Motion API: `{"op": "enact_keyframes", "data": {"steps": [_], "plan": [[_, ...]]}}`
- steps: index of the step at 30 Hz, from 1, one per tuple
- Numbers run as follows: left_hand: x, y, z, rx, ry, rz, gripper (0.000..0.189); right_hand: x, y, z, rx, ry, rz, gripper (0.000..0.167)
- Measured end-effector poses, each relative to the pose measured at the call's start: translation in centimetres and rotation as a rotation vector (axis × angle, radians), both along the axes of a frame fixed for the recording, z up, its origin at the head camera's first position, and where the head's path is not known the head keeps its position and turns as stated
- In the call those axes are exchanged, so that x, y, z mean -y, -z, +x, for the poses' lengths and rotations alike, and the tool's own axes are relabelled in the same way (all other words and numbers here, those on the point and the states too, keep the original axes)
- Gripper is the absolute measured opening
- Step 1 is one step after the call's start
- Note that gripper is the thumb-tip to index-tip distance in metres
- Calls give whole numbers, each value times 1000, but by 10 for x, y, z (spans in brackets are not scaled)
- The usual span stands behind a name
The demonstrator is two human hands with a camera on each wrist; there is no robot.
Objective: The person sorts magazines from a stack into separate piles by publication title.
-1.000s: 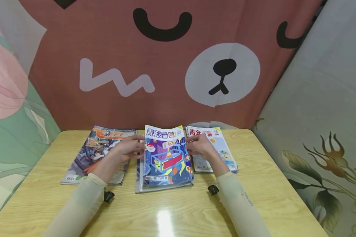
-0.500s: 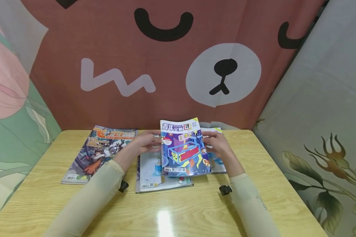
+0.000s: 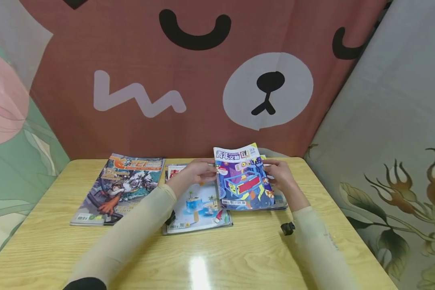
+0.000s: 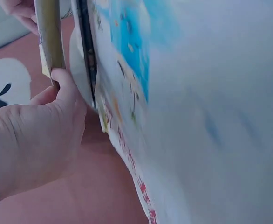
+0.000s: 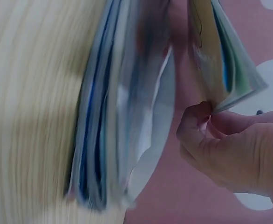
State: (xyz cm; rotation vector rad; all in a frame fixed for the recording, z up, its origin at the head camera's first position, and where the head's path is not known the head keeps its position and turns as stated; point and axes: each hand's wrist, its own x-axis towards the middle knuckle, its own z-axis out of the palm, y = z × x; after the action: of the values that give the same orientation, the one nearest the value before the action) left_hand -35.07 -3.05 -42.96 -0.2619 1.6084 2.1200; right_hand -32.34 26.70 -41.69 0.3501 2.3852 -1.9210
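With left hand (image 3: 203, 170) and right hand (image 3: 282, 175) we pinch the purple magazine (image 3: 243, 177) at its opposite sides, probably for balance, above the right pile (image 3: 280, 200).

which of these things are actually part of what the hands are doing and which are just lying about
Likely part of it:
purple magazine, held up by left hand and right hand
right stack, below it
middle stack, close by (less sure)

Probably just there:
orange-titled magazine, no hand on it
bear-print backdrop, only background
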Motion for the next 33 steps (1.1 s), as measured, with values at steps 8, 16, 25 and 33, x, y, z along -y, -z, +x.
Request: {"op": "enact_keyframes", "data": {"steps": [8,16,25,33], "plan": [[-31,16,-9,-63,28,-9,58,-28,9,-12,33,28,62,36],[-52,20,-13,-107,18,-56,60,-38,10,-19,46,21,100,35],[-60,21,-13,-129,-15,-106,57,-42,12,-28,102,25,151,33],[-60,14,-12,-121,3,-139,42,-45,6,-23,88,-50,263,36]]}}
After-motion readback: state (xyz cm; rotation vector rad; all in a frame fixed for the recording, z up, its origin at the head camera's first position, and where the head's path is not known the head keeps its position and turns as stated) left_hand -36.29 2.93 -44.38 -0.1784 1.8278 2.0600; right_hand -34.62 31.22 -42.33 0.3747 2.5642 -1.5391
